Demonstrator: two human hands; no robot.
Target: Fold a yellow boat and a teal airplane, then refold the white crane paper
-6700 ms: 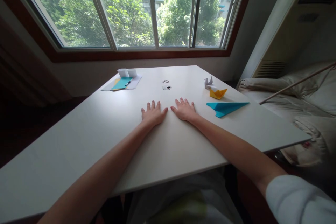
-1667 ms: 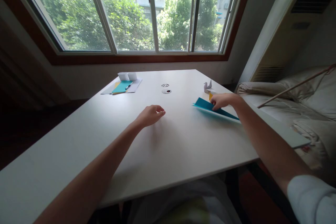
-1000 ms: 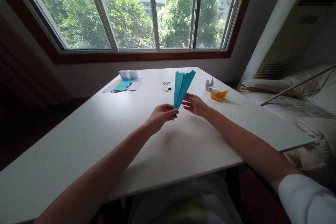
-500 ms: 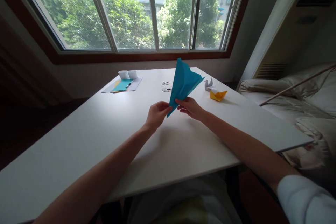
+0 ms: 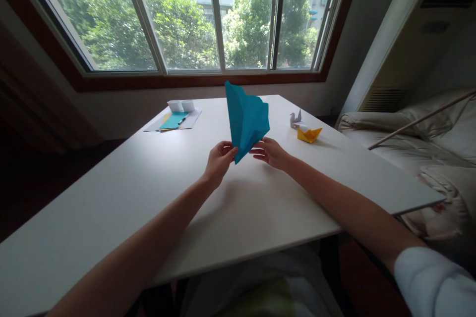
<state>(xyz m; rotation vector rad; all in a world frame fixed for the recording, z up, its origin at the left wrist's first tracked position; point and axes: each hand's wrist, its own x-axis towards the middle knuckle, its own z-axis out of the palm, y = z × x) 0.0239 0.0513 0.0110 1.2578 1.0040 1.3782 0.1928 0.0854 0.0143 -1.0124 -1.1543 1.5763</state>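
A folded sheet of blue paper (image 5: 247,116) stands tilted above the white table, its wide end up and its narrow tip down. My left hand (image 5: 220,161) pinches it close to the lower tip, thumb on the near side. At the lower right edge of the paper is my right hand (image 5: 272,152), its fingers stretched out and slightly apart. Whether those fingers touch the paper is hard to make out.
On the white table (image 5: 130,188), a yellow paper boat (image 5: 309,134) and a white paper crane (image 5: 295,119) stand to the right. Back left are coloured paper sheets (image 5: 171,121), a pen (image 5: 182,121) and two white paper boxes (image 5: 181,105). A sofa (image 5: 405,133) is at right.
The blue paper has swung to the left and turned, showing more of its broad face. My right thumb no longer lies over its front; my left hand keeps its pinch.
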